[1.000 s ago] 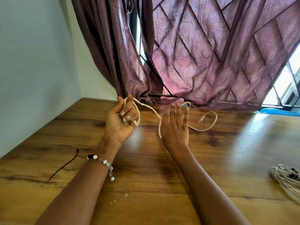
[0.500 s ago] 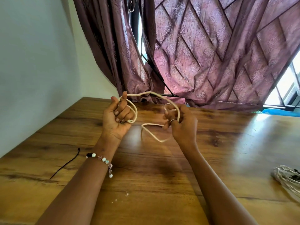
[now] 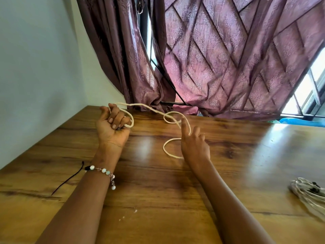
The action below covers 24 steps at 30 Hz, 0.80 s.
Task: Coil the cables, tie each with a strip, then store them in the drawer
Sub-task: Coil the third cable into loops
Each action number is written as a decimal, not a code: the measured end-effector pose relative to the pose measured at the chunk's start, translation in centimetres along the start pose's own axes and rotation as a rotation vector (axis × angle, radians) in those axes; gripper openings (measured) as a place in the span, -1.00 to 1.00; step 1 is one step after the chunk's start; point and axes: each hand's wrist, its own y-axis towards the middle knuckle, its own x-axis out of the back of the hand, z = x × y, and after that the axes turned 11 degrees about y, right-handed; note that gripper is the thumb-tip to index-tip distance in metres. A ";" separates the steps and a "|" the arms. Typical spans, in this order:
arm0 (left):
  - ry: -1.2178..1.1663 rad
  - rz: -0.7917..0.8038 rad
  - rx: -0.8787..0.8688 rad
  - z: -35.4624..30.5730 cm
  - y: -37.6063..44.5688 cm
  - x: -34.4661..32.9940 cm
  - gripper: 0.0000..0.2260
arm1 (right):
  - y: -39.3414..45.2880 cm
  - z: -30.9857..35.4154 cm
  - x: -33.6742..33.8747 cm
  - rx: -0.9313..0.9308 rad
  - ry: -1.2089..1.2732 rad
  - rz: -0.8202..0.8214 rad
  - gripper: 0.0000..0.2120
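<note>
My left hand (image 3: pixel 113 126) is raised above the wooden table (image 3: pixel 158 191) and grips a few small loops of a cream cable (image 3: pixel 146 107) in its curled fingers. From there the cable runs right in a slack, twisted strand to my right hand (image 3: pixel 194 145). That hand's index finger points up and the cable passes between its fingers. Below the right hand a loose loop of the same cable lies on the table. A thin black strip (image 3: pixel 68 178) lies on the table left of my left forearm.
A bundle of white cables (image 3: pixel 309 192) with a dark tie lies at the table's right edge. Purple curtains (image 3: pixel 219 59) hang along the table's far edge, with a wall on the left. A blue object (image 3: pixel 302 122) sits at the back right.
My right hand has moved right and down, away from the left hand, drawing the cable out into a longer strand. The left hand has kept its grip on the loops.
</note>
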 end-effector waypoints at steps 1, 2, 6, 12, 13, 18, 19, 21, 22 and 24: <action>0.047 -0.026 -0.019 0.1 0.0 -0.1 -0.82 | -0.3 0.3 -0.2 0.006 -0.018 0.084 -0.38; 0.091 -0.044 -0.032 0.3 -0.1 -0.2 -0.79 | -0.7 0.6 -0.4 0.019 -0.019 0.172 -0.40; 0.235 -0.049 -0.027 0.8 -0.2 -0.4 -0.69 | -1.3 2.8 0.0 0.146 -0.066 0.276 -0.52; 0.645 -0.162 0.008 2.9 -0.3 -1.4 -0.74 | -2.0 4.0 2.0 0.661 0.027 0.037 -0.83; 0.717 -0.168 0.022 3.4 -0.6 -1.8 -0.74 | -2.2 4.0 2.1 0.728 0.065 -0.025 -0.89; 1.337 -0.022 0.171 5.0 -1.8 -2.3 -0.74 | -2.2 4.2 2.4 0.801 0.185 -0.190 -0.72; 1.387 0.023 0.185 5.2 -2.0 -2.1 -0.76 | -2.1 4.0 2.6 0.770 0.199 -0.219 -0.73; 1.383 0.004 0.186 5.5 -2.0 -2.0 -0.72 | -1.7 3.2 2.9 0.736 0.218 -0.273 -0.76; 1.368 -0.035 0.181 5.5 -1.9 -1.9 -0.69 | -1.6 2.8 3.0 0.732 0.232 -0.276 -0.75; 1.344 -0.111 0.178 5.4 -1.7 -2.2 -0.66 | -1.4 2.3 3.3 0.729 0.264 -0.248 -0.74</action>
